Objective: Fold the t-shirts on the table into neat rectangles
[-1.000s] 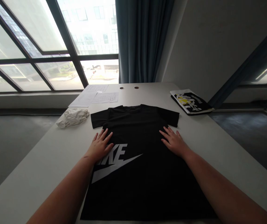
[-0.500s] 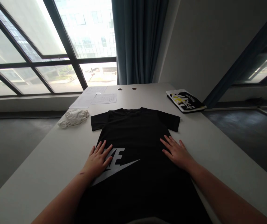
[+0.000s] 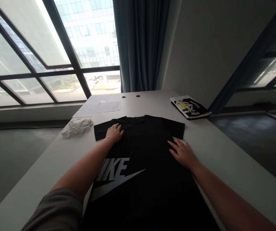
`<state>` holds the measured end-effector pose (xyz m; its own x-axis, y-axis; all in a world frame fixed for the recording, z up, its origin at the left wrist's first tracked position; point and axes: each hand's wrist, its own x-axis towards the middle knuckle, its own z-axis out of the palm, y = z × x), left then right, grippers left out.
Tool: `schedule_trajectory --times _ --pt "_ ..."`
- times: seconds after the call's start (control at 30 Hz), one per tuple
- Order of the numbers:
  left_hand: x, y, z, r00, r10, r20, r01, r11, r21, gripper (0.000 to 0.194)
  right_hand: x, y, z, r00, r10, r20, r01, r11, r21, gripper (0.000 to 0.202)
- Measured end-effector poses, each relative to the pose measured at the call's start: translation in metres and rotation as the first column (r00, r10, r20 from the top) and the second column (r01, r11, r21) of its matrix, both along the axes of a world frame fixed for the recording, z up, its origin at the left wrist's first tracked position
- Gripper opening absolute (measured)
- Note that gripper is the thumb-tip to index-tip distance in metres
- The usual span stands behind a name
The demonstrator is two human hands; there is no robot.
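Observation:
A black T-shirt (image 3: 149, 150) with a grey printed logo lies spread flat, its collar toward the far end and its short sleeves out to the sides. My left hand (image 3: 115, 132) rests on the shirt near the left shoulder, palm down, fingers extended. On the right side edge of the shirt, below the right sleeve, lies my right hand (image 3: 182, 153), open with its fingers spread. Neither hand grips the cloth. The shirt's bottom hem runs out of view at the lower edge.
The white table (image 3: 227, 160) carries a crumpled white cloth (image 3: 77, 127) at the left and paper sheets (image 3: 107, 106) at the far left. A folded black item with white and yellow print (image 3: 191, 107) lies at the far right. Behind hangs a blue curtain (image 3: 142, 45).
My left hand has moved forward from the printed logo to the left shoulder, uncovering more of the print. My right hand stays at nearly the same place. The view has tilted slightly upward.

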<state>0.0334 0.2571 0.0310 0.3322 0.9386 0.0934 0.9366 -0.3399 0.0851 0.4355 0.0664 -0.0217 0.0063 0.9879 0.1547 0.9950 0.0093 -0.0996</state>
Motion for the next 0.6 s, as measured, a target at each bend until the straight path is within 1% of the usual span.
schedule_trajectory --times 0.07,0.1,0.13,0.2,0.27,0.4,0.5,0.6 --pt "0.012 0.034 -0.003 0.996 0.086 -0.008 -0.086 0.993 -0.083 0.063 0.0 -0.001 -0.002 1.0 0.01 0.011 -0.009 1.0 -0.015 0.055" --pt "0.016 0.047 -0.005 0.991 0.13 -0.014 -0.131 0.985 -0.116 0.064 0.0 -0.001 -0.002 1.0 0.012 0.012 -0.011 1.0 -0.017 0.055" --pt "0.019 0.057 -0.008 0.985 0.174 -0.02 -0.175 0.974 -0.143 0.065 0.0 -0.002 -0.001 1.0 0.013 0.014 -0.013 1.0 -0.016 0.055" --pt "0.02 0.071 -0.015 0.97 0.24 -0.031 -0.242 0.955 -0.17 0.067 0.0 -0.002 0.0 1.0 0.018 0.02 -0.017 1.0 -0.013 0.055" --pt "0.019 0.078 -0.023 0.958 0.285 -0.03 -0.285 0.941 -0.181 0.068 0.0 -0.003 0.001 0.999 0.019 0.029 -0.018 1.0 -0.015 0.055" --pt "0.015 0.084 -0.035 0.945 0.326 0.008 -0.32 0.933 -0.165 0.07 0.002 -0.004 -0.002 0.999 0.016 0.037 -0.015 1.0 -0.026 0.055" --pt "0.014 0.086 -0.041 0.929 0.37 0.033 -0.363 0.923 -0.127 0.074 0.003 -0.004 -0.005 0.999 0.013 0.036 -0.012 1.0 -0.027 0.056" --pt "0.016 0.088 -0.042 0.92 0.391 0.035 -0.384 0.914 -0.13 0.077 0.003 -0.005 -0.006 0.999 0.011 0.039 -0.01 1.0 -0.02 0.055"
